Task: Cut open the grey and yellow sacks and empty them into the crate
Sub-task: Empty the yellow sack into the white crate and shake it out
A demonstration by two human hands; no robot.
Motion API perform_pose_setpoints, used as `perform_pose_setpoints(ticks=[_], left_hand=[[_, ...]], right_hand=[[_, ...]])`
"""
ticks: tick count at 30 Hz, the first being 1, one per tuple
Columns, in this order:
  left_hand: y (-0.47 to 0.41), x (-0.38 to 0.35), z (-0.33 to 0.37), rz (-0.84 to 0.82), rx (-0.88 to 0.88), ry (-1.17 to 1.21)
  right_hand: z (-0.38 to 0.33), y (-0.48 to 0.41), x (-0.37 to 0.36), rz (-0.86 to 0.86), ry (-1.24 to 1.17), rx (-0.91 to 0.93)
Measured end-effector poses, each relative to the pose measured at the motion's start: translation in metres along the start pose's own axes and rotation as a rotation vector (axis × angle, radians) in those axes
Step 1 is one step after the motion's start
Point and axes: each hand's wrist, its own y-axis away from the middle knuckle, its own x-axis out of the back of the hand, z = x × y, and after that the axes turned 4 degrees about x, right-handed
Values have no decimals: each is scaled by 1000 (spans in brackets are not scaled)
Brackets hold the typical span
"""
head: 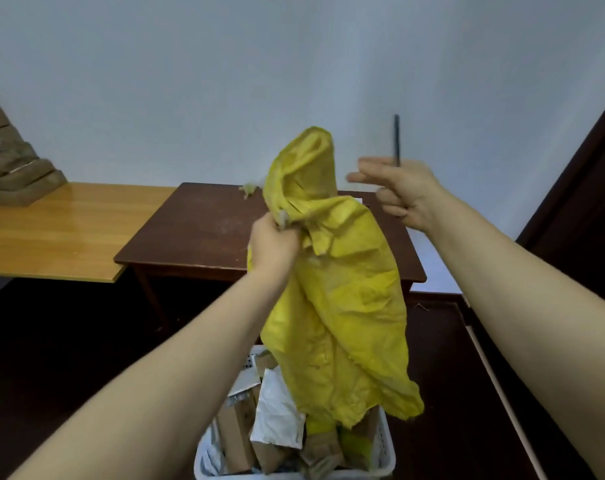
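Note:
A limp yellow sack [346, 299] hangs upside down over a white plastic crate [386, 455] at the bottom of the view. My left hand [273, 244] grips the sack's bunched upper part. Its ragged open end dangles into the crate among brown cardboard parcels [238, 441] and a white mailer bag [277, 410]. My right hand [398, 192] is raised to the right of the sack, apart from it, holding a thin dark blade or stick [396, 138] that points straight up; its forefingers stretch toward the sack. No grey sack shows.
A dark brown table [197, 230] stands behind the sack, with a lighter wooden table [58, 233] to its left bearing a pile of brown folded material [13, 171]. A dark door frame [585, 188] is at the right. The floor is dark.

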Motion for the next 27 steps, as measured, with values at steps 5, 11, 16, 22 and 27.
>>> perform_pose_setpoints(ticks=[5, 11, 16, 22, 27], left_hand=[[-34, 22, 22, -6, -51, 346], [-32, 23, -19, -59, 310, 168], [-49, 29, 8, -187, 352, 322], [-36, 27, 12, -513, 658, 452], [-27, 26, -5, -426, 718, 373]], right_hand=[[53, 10, 33, 145, 50, 55], [112, 16, 36, 182, -9, -83], [123, 28, 34, 19, 38, -2], [119, 20, -4, -69, 173, 157], [129, 17, -32, 163, 70, 162]])
